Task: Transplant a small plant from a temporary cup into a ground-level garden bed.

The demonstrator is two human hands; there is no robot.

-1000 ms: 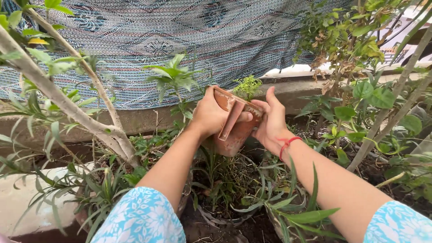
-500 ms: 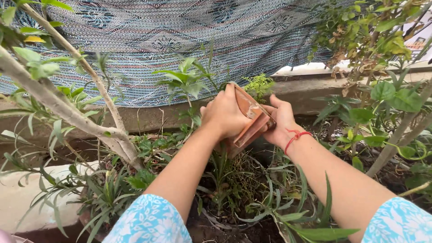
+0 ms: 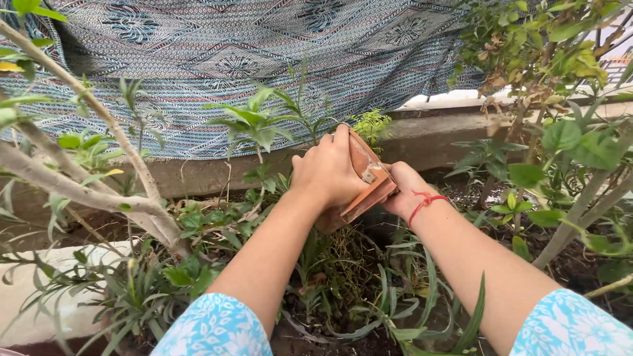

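Note:
I hold a small terracotta pot with both hands, tilted away from me over the plants. My left hand grips its left side, fingers curled over the rim. My right hand cups it from the right and underneath, mostly behind the pot; a red thread circles that wrist. A small feathery green plant shows just beyond the pot's rim. A larger pot of dark soil with thin grassy shoots lies below my hands.
A patterned blue cloth hangs over a low concrete wall behind. A thick pale branch crosses at left. Leafy shrubs crowd the right. A white ledge sits at lower left.
The pot has tipped further over and sunk lower between my hands. My right hand has slid beneath it, and the view has shifted slightly.

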